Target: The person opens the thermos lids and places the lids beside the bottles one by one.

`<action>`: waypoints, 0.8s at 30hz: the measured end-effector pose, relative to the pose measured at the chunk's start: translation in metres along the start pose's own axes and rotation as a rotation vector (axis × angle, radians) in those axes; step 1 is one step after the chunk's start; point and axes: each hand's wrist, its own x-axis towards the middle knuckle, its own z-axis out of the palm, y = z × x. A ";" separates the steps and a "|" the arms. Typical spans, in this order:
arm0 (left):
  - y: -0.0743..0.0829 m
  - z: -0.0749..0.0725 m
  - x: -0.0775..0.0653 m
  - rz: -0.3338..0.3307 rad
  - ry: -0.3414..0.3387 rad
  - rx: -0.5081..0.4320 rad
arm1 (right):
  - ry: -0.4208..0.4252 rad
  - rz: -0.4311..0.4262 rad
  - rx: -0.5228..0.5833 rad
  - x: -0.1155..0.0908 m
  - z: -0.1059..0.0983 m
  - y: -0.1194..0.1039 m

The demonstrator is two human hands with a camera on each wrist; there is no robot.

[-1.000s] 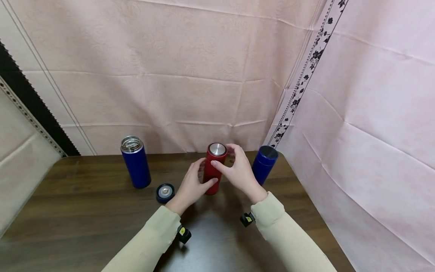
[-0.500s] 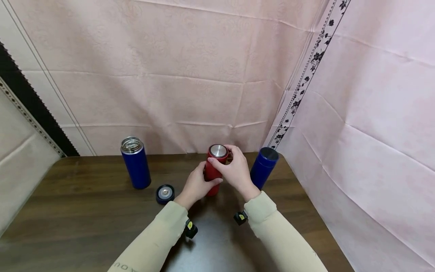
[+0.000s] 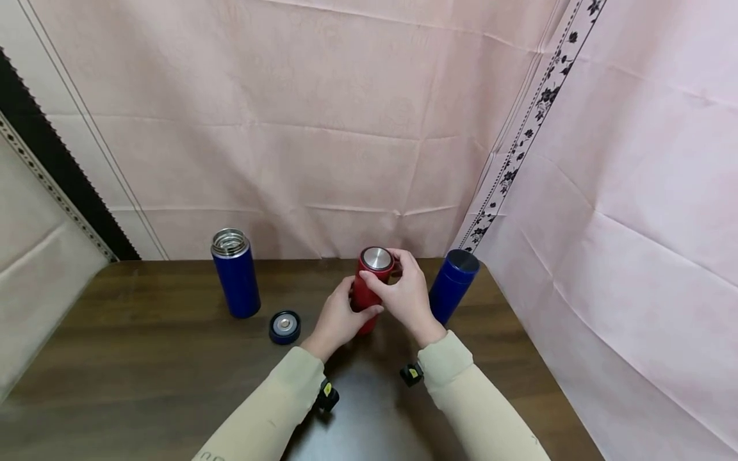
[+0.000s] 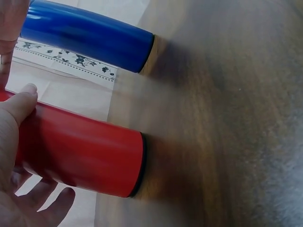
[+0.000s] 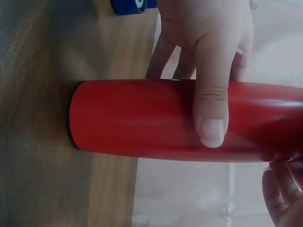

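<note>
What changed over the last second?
Left hand moved right and right hand slightly left, reaching further round the red bottle, which shifted at most slightly. Nothing was let go. The open blue bottle, the lid near it and the other blue bottle stayed put.

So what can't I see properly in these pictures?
Head view: the bottom inside the open blue flask, too small to make out.
Head view: the writing on the left sleeve, cut off by the bottom edge.
Left wrist view: the top of the red flask, cut off by the left edge.
Right wrist view: fingertips of the right hand, hidden behind the red flask.
</note>
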 end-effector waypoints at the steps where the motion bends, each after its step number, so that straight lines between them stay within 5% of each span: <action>1: 0.001 0.001 0.000 -0.001 0.001 0.002 | 0.000 0.000 0.002 -0.001 -0.001 -0.001; 17: 0.002 0.000 -0.008 0.021 0.007 0.021 | 0.013 -0.017 0.072 -0.017 -0.005 -0.008; 24: 0.006 -0.007 -0.016 0.041 -0.013 0.134 | 0.017 0.029 0.152 -0.024 -0.009 -0.010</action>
